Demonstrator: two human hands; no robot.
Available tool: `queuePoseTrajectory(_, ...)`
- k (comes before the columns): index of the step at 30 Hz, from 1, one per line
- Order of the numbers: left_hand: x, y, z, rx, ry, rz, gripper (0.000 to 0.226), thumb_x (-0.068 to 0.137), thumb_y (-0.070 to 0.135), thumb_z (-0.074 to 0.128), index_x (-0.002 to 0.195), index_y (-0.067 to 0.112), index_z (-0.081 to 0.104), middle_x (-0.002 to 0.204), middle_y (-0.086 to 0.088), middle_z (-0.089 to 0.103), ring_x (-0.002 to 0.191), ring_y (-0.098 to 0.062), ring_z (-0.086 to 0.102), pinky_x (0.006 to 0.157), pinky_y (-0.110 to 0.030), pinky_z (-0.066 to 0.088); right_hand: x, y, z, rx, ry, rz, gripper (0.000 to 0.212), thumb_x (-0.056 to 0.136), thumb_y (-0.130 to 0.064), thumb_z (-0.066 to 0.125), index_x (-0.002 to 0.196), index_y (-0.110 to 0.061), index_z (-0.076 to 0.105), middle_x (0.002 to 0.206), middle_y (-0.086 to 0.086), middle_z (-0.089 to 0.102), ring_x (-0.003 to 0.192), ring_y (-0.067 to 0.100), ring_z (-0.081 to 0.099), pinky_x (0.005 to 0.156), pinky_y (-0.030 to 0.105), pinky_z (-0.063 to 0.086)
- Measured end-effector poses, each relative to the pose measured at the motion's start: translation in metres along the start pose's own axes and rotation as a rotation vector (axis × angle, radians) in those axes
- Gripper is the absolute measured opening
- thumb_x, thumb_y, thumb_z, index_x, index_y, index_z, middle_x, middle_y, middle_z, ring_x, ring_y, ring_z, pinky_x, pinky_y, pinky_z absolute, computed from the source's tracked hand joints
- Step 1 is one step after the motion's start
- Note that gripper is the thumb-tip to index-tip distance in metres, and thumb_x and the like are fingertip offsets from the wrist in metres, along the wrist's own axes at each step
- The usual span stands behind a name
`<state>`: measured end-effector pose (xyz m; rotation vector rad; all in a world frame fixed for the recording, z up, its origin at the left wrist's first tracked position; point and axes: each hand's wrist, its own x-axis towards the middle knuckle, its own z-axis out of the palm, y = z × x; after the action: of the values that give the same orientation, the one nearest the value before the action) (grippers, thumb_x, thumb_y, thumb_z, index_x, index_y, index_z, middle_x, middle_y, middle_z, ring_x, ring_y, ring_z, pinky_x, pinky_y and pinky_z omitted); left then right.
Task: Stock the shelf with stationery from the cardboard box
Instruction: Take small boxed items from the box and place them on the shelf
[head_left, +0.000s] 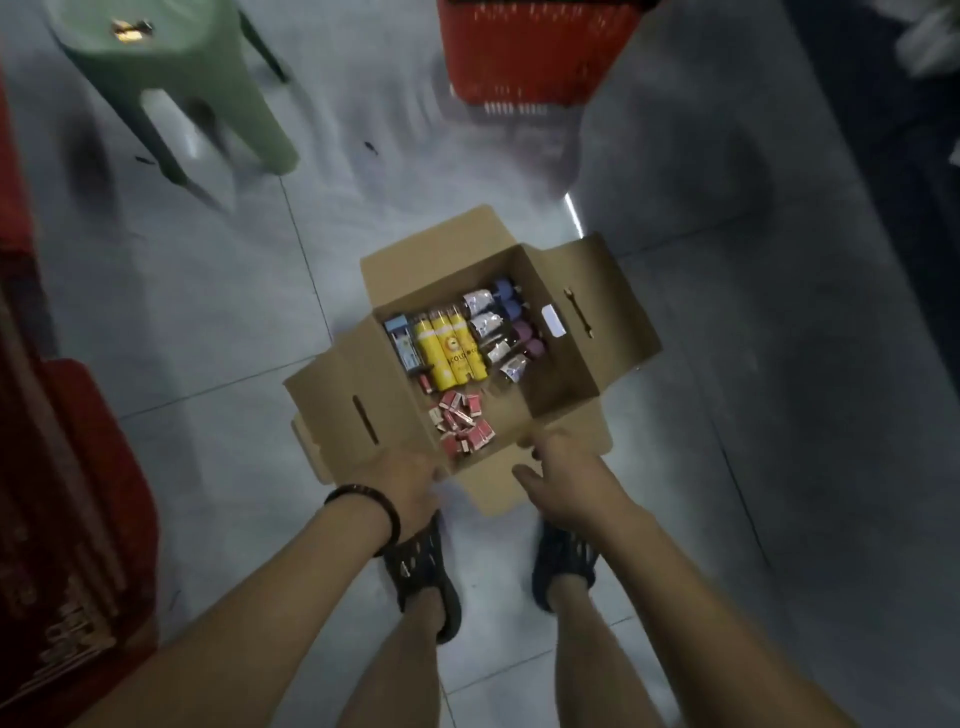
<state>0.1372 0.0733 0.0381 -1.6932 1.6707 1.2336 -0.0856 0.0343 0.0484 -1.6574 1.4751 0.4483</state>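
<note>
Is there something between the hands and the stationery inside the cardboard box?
Nothing visible. The cardboard box stands open, its flaps folded outward, and both the left hand and the right hand are at its near rim. The small red packs lie uncovered closest to them.

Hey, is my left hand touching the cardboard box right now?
Touching. The head view shows the left hand gripping the near-left corner of the cardboard box, with no floor visible between them.

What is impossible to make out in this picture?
Head view:
- Shelf: outside the frame.
- Left hand: fingers hidden at the cardboard box corner.
- Yellow bottles: labels too small, blurred.
- Red basket: cut off by top edge.
- Green stool: motion blur.
</note>
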Motion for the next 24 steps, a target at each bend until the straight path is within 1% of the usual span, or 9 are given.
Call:
queuePoseTrajectory(1,0.033,-0.001,0.010,0.016,-0.005,0.004,0.010,0.098,0.026,0.059,0.105,0.032,0.063,0.118,-0.001,0.069,0.104,-0.026,0.064,0.093,-0.040,0.057,0.028,0.013,0.007,-0.015,0.004,-0.006,0.045,0.102,-0.031,0.064,0.143,-0.017,0.054,0.137,0.010,0.058,0.123,0.030,0.059,0.099,0.039,0.049)
queuePoseTrajectory(3,0.094,-0.003,0.025,0.095,-0.018,0.045,0.024,0.095,0.015,0.059,0.114,0.029,0.066,0.120,-0.002,0.066,0.106,-0.029,0.065,0.093,-0.041,0.057,0.084,0.039,0.024,-0.071,0.026,-0.020,0.050,0.100,-0.029,0.063,0.147,-0.020,0.049,0.139,0.010,0.054,0.127,0.032,0.056,0.102,0.042,0.050)
queuePoseTrajectory(7,0.203,0.007,0.053,0.156,0.015,0.150,0.032,0.093,0.018,0.064,0.125,0.022,0.065,0.127,-0.004,0.060,0.117,-0.031,0.062,0.098,-0.043,0.054,0.172,0.088,0.055,-0.244,0.014,-0.065,0.047,0.098,-0.031,0.060,0.144,-0.026,0.051,0.137,0.005,0.057,0.129,0.030,0.048,0.106,0.046,0.044)
queuePoseTrajectory(10,0.270,0.014,0.081,0.290,0.048,0.206,0.044,0.093,0.009,0.061,0.136,0.022,0.061,0.138,-0.002,0.052,0.124,-0.033,0.057,0.094,-0.041,0.050,0.214,0.118,0.075,-0.297,0.025,-0.071,0.043,0.099,-0.033,0.059,0.141,-0.029,0.051,0.136,0.004,0.059,0.131,0.030,0.047,0.108,0.048,0.039)
queuePoseTrajectory(12,0.302,0.019,0.096,0.395,0.025,0.212,0.045,0.097,0.005,0.056,0.139,0.021,0.059,0.143,-0.003,0.050,0.127,-0.034,0.057,0.095,-0.044,0.051,0.231,0.135,0.089,-0.270,0.045,-0.065,0.045,0.099,-0.032,0.061,0.142,-0.028,0.050,0.136,0.004,0.059,0.131,0.029,0.048,0.109,0.047,0.040)
queuePoseTrajectory(15,0.334,0.021,0.118,0.445,-0.053,0.208,0.044,0.101,0.003,0.052,0.143,0.016,0.055,0.148,-0.007,0.048,0.129,-0.036,0.058,0.099,-0.054,0.054,0.246,0.152,0.104,-0.203,0.116,-0.076,0.046,0.097,-0.032,0.062,0.141,-0.023,0.051,0.132,0.004,0.062,0.123,0.026,0.054,0.098,0.044,0.050)
queuePoseTrajectory(18,0.347,0.010,0.138,0.571,-0.069,0.230,0.039,0.111,0.018,0.040,0.149,0.020,0.049,0.153,-0.003,0.046,0.132,-0.034,0.056,0.100,-0.050,0.052,0.251,0.158,0.115,-0.177,0.211,-0.100,0.040,0.094,-0.030,0.063,0.133,-0.024,0.057,0.120,0.001,0.066,0.112,0.025,0.060,0.084,0.041,0.055)
queuePoseTrajectory(20,0.352,0.005,0.144,0.604,-0.045,0.234,0.039,0.112,0.025,0.033,0.149,0.021,0.044,0.155,-0.003,0.041,0.128,-0.035,0.059,0.092,-0.045,0.052,0.254,0.158,0.120,-0.147,0.268,-0.088,0.036,0.093,-0.030,0.063,0.128,-0.026,0.060,0.114,-0.002,0.068,0.107,0.023,0.062,0.081,0.040,0.055)
queuePoseTrajectory(24,0.361,0.002,0.147,0.650,-0.077,0.194,0.044,0.108,0.015,0.042,0.152,0.018,0.041,0.159,-0.009,0.033,0.120,-0.038,0.062,0.077,-0.040,0.043,0.256,0.155,0.125,-0.163,0.343,-0.064,0.032,0.092,-0.034,0.064,0.123,-0.030,0.064,0.107,-0.004,0.069,0.099,0.021,0.065,0.068,0.033,0.047)
